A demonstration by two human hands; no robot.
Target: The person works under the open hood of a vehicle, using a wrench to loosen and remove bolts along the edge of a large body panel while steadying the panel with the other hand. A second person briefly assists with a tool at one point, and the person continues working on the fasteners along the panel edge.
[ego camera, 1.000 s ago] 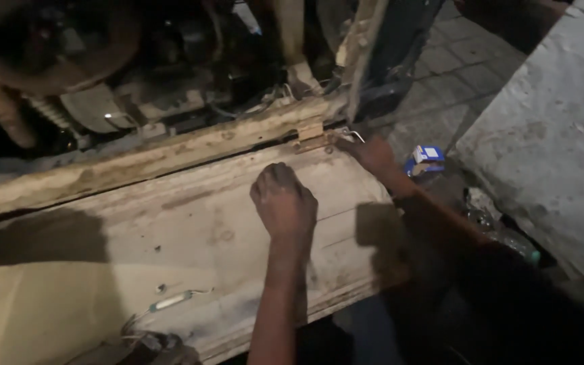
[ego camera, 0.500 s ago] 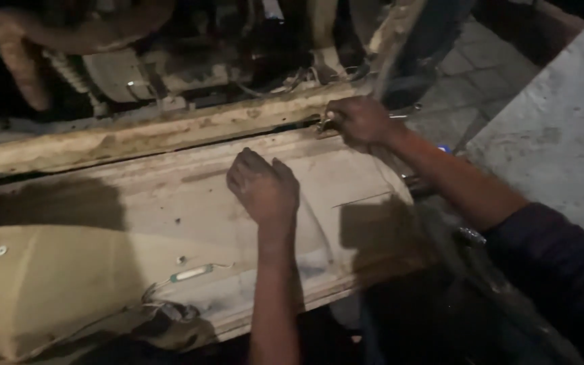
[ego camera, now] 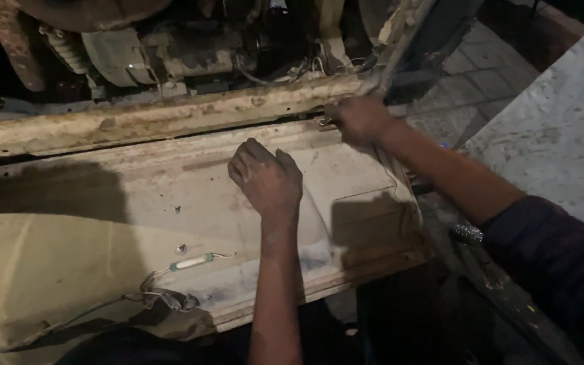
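1. The panel [ego camera: 170,236], a dirty beige sheet, is laid flat below the rusty rail [ego camera: 157,122], with its far edge against it.
2. The left hand [ego camera: 266,179] is pressed on the panel's middle, fingers curled, gripping nothing.
3. The right hand [ego camera: 357,118] is closed at the panel's far right corner on a small metal piece; what it is cannot be told.
4. The panel appears seated; work at that corner seems unfinished.
5. A loose wire [ego camera: 170,294] is seen at the near edge.
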